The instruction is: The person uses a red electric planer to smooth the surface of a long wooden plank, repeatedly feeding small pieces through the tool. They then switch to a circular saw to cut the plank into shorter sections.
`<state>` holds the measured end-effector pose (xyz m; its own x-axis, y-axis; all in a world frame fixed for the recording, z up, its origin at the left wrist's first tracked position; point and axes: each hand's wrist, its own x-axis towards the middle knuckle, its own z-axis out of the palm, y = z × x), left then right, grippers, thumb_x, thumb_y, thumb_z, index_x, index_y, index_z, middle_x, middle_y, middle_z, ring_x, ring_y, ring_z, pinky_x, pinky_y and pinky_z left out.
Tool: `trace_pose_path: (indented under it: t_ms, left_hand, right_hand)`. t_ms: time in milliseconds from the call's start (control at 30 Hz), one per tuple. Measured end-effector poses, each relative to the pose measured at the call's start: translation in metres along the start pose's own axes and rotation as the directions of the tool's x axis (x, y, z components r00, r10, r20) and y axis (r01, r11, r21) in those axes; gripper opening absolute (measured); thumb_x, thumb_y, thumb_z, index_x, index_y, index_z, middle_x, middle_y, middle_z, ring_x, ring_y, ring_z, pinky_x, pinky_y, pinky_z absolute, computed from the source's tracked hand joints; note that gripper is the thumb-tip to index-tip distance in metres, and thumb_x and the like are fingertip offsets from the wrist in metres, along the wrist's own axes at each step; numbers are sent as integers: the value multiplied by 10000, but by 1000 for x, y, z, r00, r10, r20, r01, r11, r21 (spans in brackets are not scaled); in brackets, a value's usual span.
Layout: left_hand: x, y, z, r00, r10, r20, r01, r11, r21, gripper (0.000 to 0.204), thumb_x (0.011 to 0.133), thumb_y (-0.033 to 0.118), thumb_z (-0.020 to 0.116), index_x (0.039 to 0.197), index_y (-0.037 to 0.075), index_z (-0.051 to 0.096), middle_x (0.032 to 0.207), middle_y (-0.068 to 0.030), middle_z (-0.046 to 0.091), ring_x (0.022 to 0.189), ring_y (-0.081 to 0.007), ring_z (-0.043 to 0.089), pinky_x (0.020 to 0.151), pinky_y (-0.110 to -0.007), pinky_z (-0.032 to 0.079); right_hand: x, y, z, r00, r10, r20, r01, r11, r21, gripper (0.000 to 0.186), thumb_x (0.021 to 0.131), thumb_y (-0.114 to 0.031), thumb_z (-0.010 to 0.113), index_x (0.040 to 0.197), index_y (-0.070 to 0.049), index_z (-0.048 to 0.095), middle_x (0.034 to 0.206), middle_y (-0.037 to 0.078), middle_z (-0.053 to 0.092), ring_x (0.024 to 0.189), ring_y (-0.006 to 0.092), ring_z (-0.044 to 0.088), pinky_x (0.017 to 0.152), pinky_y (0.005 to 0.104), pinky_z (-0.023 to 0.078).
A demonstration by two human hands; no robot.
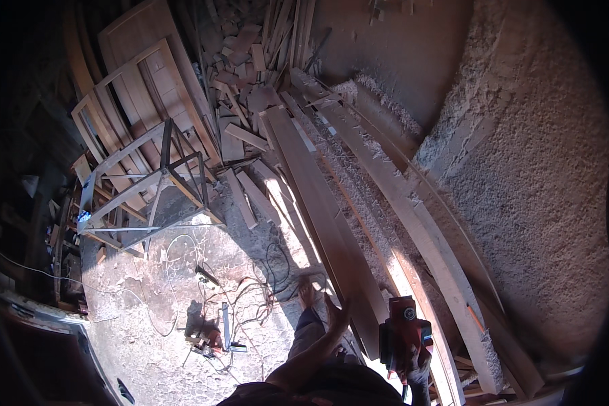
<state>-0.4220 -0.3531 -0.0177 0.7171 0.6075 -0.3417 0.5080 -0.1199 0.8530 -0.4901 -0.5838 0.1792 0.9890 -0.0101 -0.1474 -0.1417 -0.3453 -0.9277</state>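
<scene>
My left hand (335,317) rests flat, fingers apart, on the near end of a long dark plank (318,203) that runs away from me. My right hand (418,369) grips a red electric planer (403,331) from below; the hand is mostly hidden by the tool. The planer sits over a paler, curved long board (413,223) covered in shavings. My bare foot (308,294) stands on the floor just left of the dark plank.
A big heap of sawdust (528,203) fills the right side. A metal trestle frame (162,183) and wooden door frames (142,88) stand at left, with offcuts (243,74) piled behind. Cables (250,291) and small tools (210,338) lie on the concrete floor.
</scene>
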Motion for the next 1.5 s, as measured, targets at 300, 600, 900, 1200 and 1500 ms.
trace_pose_path:
  t_ms: [300,600,900,1200,1500]
  left_hand:
    - [-28,11,-19,967,-80,240,24,974,227,1038,761,402,844,1531,11,268,1484,-253,432,1378,-399,466,1124,-489,434]
    - [-55,175,-137,804,350,480,247,538,-806,777,1034,596,498,1567,49,349,1498,-191,499,1318,-328,548,1092,-480,469]
    - [-53,355,-181,733,624,270,170,217,-961,483,970,169,599,1316,-163,541,1363,-433,524,682,-156,653,557,-245,590]
    - [-56,369,-177,807,551,212,126,189,-974,482,982,198,590,1307,-156,551,1301,-452,555,678,-155,666,531,-252,587]
    - [-61,375,-164,886,461,45,-21,136,-990,427,996,292,599,1259,-43,625,1243,-248,658,830,-188,696,649,-311,590]
  right_hand:
    - [-96,43,-59,986,169,4,-168,973,158,535,1037,-502,557,1003,23,656,635,33,592,589,96,542,525,318,426]
    - [-85,60,-66,974,194,121,-190,981,-47,515,995,-482,638,945,30,661,634,111,644,576,167,619,538,362,466]
    - [-60,50,-47,980,84,181,-91,995,28,455,1036,-463,599,1053,-11,645,578,104,616,450,191,613,450,351,457]
    - [-54,52,-51,946,230,231,-205,971,-127,614,1013,-590,553,1005,19,628,706,222,676,735,336,723,677,442,538]
    - [-51,62,-43,984,47,171,-25,991,-128,509,1025,-461,593,996,47,577,640,245,647,647,413,713,562,490,508]
